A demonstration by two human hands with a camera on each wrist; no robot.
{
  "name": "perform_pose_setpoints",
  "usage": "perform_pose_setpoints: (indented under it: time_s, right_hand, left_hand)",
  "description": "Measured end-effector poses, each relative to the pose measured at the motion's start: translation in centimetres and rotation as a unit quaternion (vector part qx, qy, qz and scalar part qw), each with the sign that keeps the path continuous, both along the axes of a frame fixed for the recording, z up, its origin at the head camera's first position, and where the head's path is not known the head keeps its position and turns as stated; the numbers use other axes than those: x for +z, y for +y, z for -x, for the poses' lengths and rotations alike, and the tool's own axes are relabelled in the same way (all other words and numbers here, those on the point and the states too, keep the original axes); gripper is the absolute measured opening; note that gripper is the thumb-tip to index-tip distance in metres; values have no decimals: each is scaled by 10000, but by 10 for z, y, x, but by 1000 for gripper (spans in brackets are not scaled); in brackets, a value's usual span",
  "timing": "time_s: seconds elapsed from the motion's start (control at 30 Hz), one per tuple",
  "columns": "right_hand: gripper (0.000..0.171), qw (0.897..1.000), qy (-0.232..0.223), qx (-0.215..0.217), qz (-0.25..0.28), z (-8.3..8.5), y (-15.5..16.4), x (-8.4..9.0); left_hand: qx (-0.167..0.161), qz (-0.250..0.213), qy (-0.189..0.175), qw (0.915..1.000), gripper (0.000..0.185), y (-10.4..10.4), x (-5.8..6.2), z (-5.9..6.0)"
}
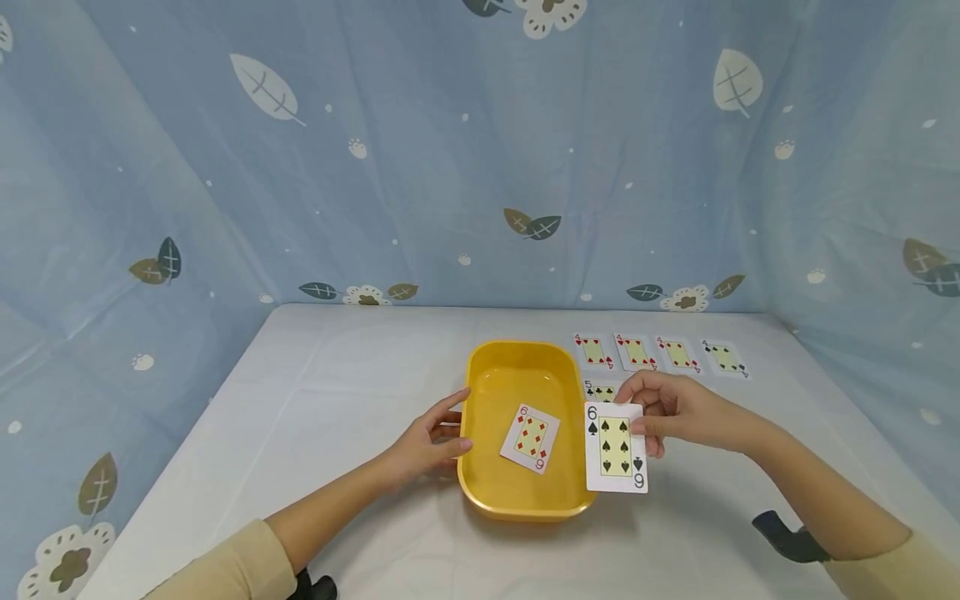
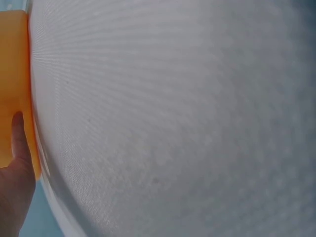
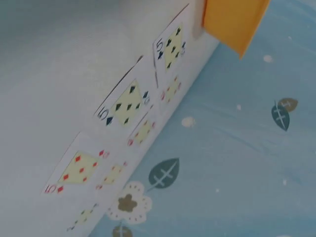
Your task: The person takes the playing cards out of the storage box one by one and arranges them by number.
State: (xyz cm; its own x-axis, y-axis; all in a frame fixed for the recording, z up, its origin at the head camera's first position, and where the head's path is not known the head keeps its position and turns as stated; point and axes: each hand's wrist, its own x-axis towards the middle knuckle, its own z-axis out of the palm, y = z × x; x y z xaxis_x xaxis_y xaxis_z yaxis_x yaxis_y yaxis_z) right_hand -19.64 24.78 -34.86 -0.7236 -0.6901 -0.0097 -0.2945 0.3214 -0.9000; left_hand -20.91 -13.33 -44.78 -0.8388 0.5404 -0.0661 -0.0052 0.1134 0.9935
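Blue leaf-print cloth hangs behind and beside a white-covered table [image 1: 337, 392]. From the head view, the right hand [image 1: 678, 410] pinches a six of spades [image 1: 616, 448] by its upper right edge, thumb in front and fingers behind. The card hangs down and to the left of that grip, face toward the camera, long axis near upright, its lower left corner overlapping the right rim of the yellow tray [image 1: 480, 492]. Inside the tray, further left of the grip, a six of diamonds [image 1: 530, 438] lies face up, tilted. The left hand [image 1: 431, 440] rests against the tray's left wall with relaxed fingers. Beyond the right hand lies a row of four fours [image 1: 658, 353], with a five [image 1: 600, 390] partly hidden behind it.

Left wrist view: a fingertip [image 2: 18, 129] lies flat on the tray's orange-yellow wall [image 2: 12, 74].

Right wrist view: three fives [image 3: 121, 106] lie in a row, the tray corner [image 3: 232, 19] above; the held card and fingers are out of view.
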Motion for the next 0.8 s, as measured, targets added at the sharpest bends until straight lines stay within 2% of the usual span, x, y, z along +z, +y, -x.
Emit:
perform_pose_setpoints:
  time_s: [0.23, 0.43, 0.63, 0.8]
  right_hand:
    - [23, 9999, 100, 68, 40, -7, 18, -4]
    - [24, 9998, 41, -90, -182, -11, 28, -9]
    - [25, 9993, -95, -7, -366, -8, 29, -24]
    - [28, 9972, -210, -218, -687, -6, 26, -39]
  left_hand:
    - [5, -11, 13, 10000, 77, 0, 0, 0]
    - [-48, -5, 11, 10000, 78, 1, 1, -1]
    - [38, -36, -50, 10000, 78, 0, 0, -1]
    - [9, -51, -51, 10000, 79, 0, 1, -1]
